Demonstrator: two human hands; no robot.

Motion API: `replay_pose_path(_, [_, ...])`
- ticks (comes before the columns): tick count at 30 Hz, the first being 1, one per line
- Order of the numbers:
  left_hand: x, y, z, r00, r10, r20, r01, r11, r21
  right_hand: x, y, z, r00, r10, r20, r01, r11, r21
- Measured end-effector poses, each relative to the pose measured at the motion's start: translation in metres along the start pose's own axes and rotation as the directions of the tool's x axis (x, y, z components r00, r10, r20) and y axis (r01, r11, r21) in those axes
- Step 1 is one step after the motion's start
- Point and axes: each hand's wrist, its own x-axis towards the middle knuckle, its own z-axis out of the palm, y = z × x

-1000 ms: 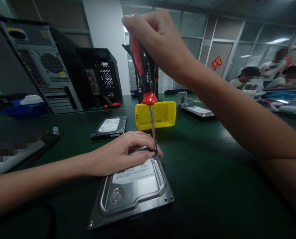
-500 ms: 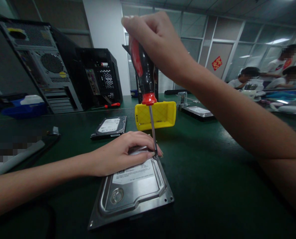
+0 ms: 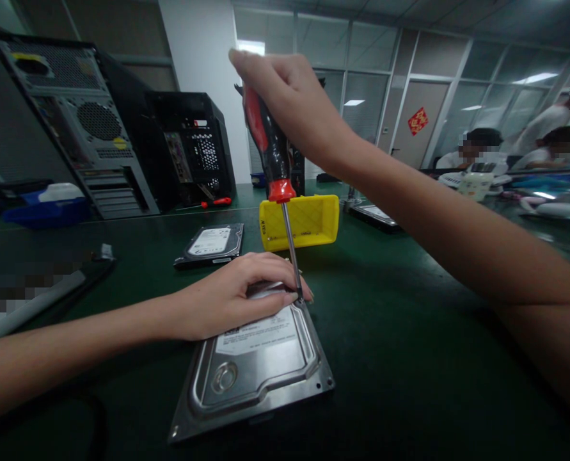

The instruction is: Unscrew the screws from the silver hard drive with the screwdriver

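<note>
A silver hard drive [image 3: 260, 378] with a white label lies flat on the green table in front of me. Across its far part rests my left hand [image 3: 241, 294], thumb and fingers gripping the drive near its far right corner. My right hand [image 3: 285, 89], raised high, is wrapped around the red and black handle of a screwdriver [image 3: 272, 153]. The shaft leans slightly, and its tip meets the drive's far right corner beside my left thumb and fingertips. The screw under the tip is hidden.
Behind the drive stands a yellow bin [image 3: 313, 224] with small screws in it. Other hard drives [image 3: 212, 243] lie at left and right. Two computer cases [image 3: 87, 128] stand back left, near a red screwdriver [image 3: 216, 202]. People [image 3: 481, 150] sit at the far right.
My right hand has come down a little and shifted slightly left, tilting the screwdriver more to the left. The tip stays at the corner; my left hand and the drive hold still.
</note>
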Motion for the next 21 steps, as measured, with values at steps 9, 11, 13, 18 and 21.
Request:
replay_pose_path(9, [-0.001,-0.002,0.001,1.000,0.025,-0.004,-0.025,1.000,0.018,0.002,0.014,-0.004,0.998,0.047,0.042,-0.046,0.999,-0.007])
replay_pose_path(11, [-0.001,-0.002,0.001,1.000,0.030,-0.003,-0.030,0.999,0.020,0.002,0.013,-0.004,0.998,0.045,0.052,-0.044,0.999,-0.009])
replay_pose_path(13, [-0.002,-0.002,0.001,1.000,0.029,-0.001,-0.029,0.999,0.019,0.002,0.011,-0.005,0.998,0.044,0.054,-0.043,0.999,-0.015])
replay_pose_path(18, [-0.003,0.000,0.000,1.000,0.017,0.006,-0.017,1.000,0.010,0.001,0.005,-0.006,0.999,0.032,0.033,-0.031,0.999,-0.034])
replay_pose_path(21, [-0.002,0.000,0.000,1.000,0.014,0.005,-0.014,1.000,0.016,0.000,0.002,-0.006,0.999,0.030,0.036,-0.028,0.998,-0.051])
